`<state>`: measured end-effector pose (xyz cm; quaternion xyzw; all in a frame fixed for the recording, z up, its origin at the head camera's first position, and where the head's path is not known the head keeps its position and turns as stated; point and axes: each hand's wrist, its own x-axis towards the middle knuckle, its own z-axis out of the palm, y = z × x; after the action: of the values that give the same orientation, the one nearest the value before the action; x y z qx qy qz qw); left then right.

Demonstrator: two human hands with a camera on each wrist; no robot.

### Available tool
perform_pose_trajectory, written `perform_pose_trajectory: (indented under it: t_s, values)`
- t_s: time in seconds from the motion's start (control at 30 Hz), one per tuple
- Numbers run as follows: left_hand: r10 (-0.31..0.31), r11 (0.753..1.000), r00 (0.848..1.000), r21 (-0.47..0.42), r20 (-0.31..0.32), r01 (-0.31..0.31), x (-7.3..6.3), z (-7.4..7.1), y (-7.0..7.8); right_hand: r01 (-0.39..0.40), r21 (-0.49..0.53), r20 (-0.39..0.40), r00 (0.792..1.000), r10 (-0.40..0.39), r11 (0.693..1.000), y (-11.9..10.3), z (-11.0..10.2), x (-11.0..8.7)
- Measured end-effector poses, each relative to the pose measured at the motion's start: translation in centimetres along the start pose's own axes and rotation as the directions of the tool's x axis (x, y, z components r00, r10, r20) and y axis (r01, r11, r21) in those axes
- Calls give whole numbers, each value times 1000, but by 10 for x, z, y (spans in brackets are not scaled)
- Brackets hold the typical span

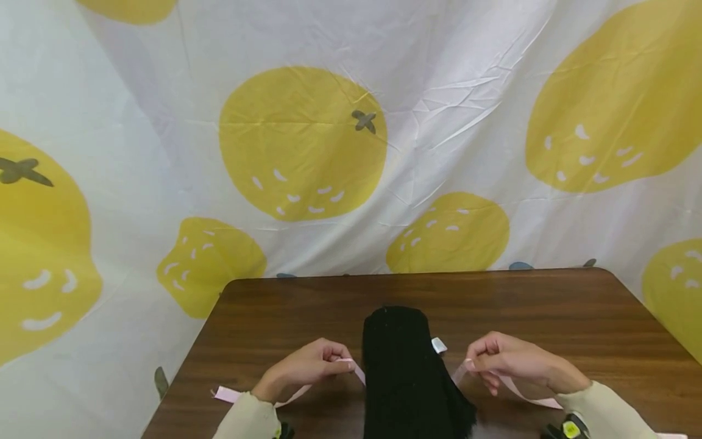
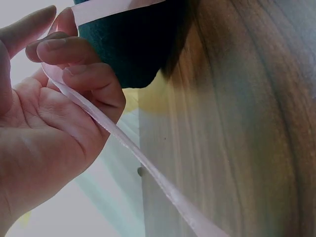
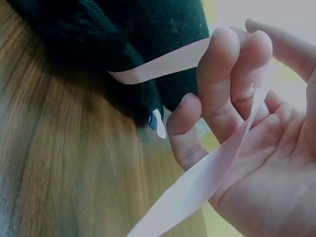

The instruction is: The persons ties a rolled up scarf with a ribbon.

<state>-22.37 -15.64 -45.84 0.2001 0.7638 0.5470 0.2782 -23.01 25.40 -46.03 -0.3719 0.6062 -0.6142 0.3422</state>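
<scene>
A folded black cloth, knitted-looking and standing out dark, lies lengthwise on the table between the hands. A pale pink ribbon comes out from both sides of it. On the left, my left hand pinches the ribbon between thumb and fingers, its tail trailing to a loose end at the far left. My right hand pinches the other length, which hangs past the palm toward the table. A small white tag sticks out at the cloth's right edge. The ribbon's stretch under the cloth is hidden.
The brown wood-grain table has rounded far corners. Behind it hangs a white curtain printed with big yellow fruit. Dark wrist devices sit at both cream sleeves, low in the head view.
</scene>
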Motion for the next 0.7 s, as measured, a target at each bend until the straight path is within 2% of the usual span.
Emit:
perform_pose_trajectory:
  t_s: [0.13, 0.3, 0.53, 0.6, 0.7]
  values:
    - [7, 1000, 1000, -23, 13, -7, -1, -2, 4, 2, -11, -24, 1000, -2, 1000, -5, 4, 2]
    - [26, 999, 999, -47, 39, -24, -1, -5, 9, 21, 51, -36, 999, -19, 998, -11, 9, 6]
    - [72, 997, 996, -6, 60, -72, 0, -8, 16, -43, 60, -63, 997, 47, 997, -21, 14, 12]
    - [74, 997, 995, -23, 68, -72, 0, -9, 17, -10, 56, -54, 998, 13, 998, -21, 14, 14]
    - [74, 997, 994, -37, 80, -71, 0, -10, 19, 45, -8, -41, 998, -45, 999, -22, 14, 16]
